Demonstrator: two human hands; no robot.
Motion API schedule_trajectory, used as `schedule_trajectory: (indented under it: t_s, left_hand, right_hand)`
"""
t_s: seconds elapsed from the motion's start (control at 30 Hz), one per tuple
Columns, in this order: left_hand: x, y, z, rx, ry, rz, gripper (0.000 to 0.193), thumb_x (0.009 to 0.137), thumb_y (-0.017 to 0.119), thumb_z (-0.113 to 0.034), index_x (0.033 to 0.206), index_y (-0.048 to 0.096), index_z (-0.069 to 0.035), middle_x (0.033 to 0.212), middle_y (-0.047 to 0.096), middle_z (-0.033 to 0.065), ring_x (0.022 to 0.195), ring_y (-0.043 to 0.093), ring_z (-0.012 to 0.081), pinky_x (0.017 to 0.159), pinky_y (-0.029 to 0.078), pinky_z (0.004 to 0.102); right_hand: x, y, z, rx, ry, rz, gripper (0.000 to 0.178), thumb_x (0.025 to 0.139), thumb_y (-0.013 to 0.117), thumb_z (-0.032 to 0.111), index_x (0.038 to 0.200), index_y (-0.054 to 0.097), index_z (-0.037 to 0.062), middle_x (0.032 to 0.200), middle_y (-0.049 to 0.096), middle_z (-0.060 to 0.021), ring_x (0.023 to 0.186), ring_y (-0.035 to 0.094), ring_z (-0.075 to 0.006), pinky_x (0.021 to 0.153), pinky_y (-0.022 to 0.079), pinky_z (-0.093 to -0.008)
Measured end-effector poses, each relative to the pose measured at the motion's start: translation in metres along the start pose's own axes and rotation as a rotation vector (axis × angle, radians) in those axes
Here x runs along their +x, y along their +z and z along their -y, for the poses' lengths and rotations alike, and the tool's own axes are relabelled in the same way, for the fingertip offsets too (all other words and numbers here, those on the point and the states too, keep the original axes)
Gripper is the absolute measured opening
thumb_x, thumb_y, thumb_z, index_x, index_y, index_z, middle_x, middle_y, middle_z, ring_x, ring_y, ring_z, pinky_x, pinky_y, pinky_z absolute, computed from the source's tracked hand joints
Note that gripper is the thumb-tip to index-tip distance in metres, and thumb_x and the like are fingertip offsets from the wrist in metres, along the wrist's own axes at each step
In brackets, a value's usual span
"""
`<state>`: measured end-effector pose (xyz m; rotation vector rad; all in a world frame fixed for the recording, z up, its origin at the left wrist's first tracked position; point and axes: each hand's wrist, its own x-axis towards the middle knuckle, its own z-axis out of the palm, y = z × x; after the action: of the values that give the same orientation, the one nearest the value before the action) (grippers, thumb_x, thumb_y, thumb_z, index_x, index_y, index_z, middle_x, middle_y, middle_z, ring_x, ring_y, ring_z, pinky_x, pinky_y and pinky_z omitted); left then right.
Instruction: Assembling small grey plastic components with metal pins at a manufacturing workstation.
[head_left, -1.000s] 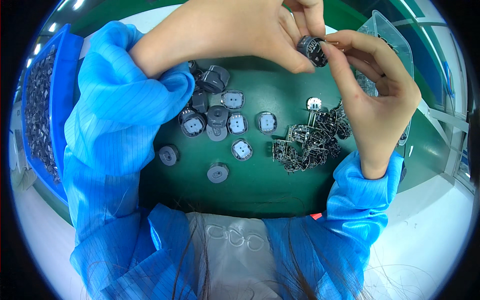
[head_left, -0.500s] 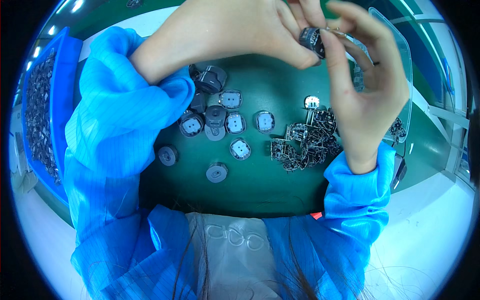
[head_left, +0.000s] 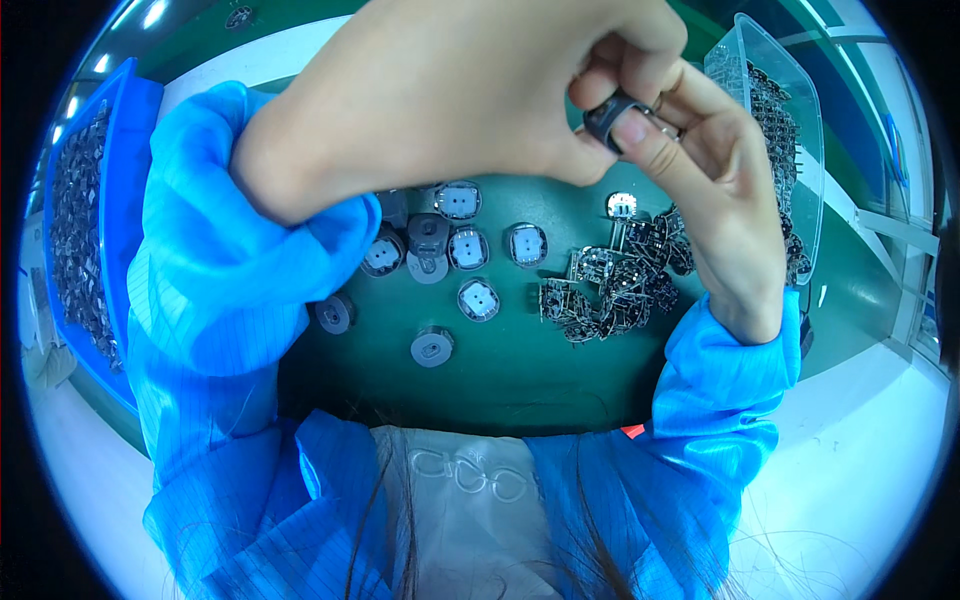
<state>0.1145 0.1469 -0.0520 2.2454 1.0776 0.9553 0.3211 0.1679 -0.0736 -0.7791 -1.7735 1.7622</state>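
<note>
Grey discs (head_left: pixel 430 262) crowd mat (head_left: pixel 520 385) centre; front free.

Nine round grey parts (head_left: pixel 480 299) on the green mat (head_left: pixel 520 370), one heap of metal pieces (head_left: pixel 620 285), two trays (head_left: pixel 85 230)

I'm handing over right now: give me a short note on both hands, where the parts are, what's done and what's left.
Left hand: raised over the mat, fingers pinching a small dark round part.
Right hand: thumb and fingers on the same part, against the left fingertips.
Parts: round grey pieces loose on the green mat; tangled metal pieces beside them; more in the blue bin at left and clear tray at right.
Done: cannot tell which pieces are finished.
Left: the held part is not yet set down.
</note>
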Motion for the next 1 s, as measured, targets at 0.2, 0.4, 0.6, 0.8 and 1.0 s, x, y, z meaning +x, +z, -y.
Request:
schedule_trajectory:
  t_s: [0.2, 0.4, 0.6, 0.8, 1.0]
  left_hand:
    - [-0.002, -0.006, -0.005, 0.101, 0.049, 0.038, 0.024, 0.063, 0.077, -0.002, 0.075, 0.056, -0.004, 0.062, 0.051, 0.0061, 0.051, 0.048, 0.0198, 0.049, 0.041, 0.03]
    - [0.001, 0.002, 0.023, -0.183, 0.209, -0.065, 0.027, 0.065, 0.08, 0.0, 0.083, 0.061, -0.004, 0.073, 0.055, 0.0059, 0.061, 0.054, 0.0169, 0.056, 0.045, 0.0288]
    - [-0.005, 0.003, 0.008, -0.14, 0.406, -0.18, 0.028, 0.065, 0.08, 0.003, 0.088, 0.065, -0.002, 0.086, 0.064, 0.009, 0.074, 0.063, 0.021, 0.063, 0.05, 0.031]
    - [-0.006, -0.019, 0.061, 0.236, -0.174, -0.134, 0.024, 0.072, 0.077, 0.001, 0.094, 0.068, 0.006, 0.09, 0.072, 0.0164, 0.082, 0.071, 0.0249, 0.077, 0.057, 0.0314]
    - [-0.022, -0.024, 0.109, 0.458, -0.501, -0.169, 0.027, 0.077, 0.075, -0.002, 0.102, 0.067, 0.004, 0.093, 0.072, 0.0177, 0.086, 0.071, 0.0316, 0.079, 0.057, 0.0351]
  right_hand:
    - [0.002, -0.003, 0.002, -0.011, -0.002, 0.024, 0.029, 0.096, 0.066, 0.013, 0.121, 0.06, -0.0024, 0.111, 0.068, -0.0071, 0.105, 0.063, -0.0145, 0.096, 0.047, -0.0309]
    - [0.001, -0.017, 0.005, 0.092, 0.049, 0.045, 0.039, 0.098, 0.064, 0.016, 0.131, 0.056, -0.0023, 0.114, 0.068, -0.0093, 0.106, 0.065, -0.0151, 0.097, 0.051, -0.0346]
    - [-0.002, -0.015, -0.002, -0.192, -0.071, -0.079, 0.034, 0.095, 0.068, 0.014, 0.124, 0.062, -0.0031, 0.11, 0.07, -0.0085, 0.1, 0.067, -0.0155, 0.088, 0.054, -0.0321]
    - [-0.026, -0.002, 0.02, -1.174, 0.195, -0.177, 0.025, 0.083, 0.078, 0.019, 0.093, 0.069, -0.0015, 0.075, 0.069, -0.0163, 0.072, 0.067, -0.0265, 0.064, 0.053, -0.0374]
    - [-0.035, 0.012, 0.005, -1.267, 0.196, -0.058, 0.021, 0.078, 0.077, 0.01, 0.078, 0.062, -0.0042, 0.081, 0.062, -0.0258, 0.077, 0.063, -0.0437, 0.068, 0.051, -0.0501]
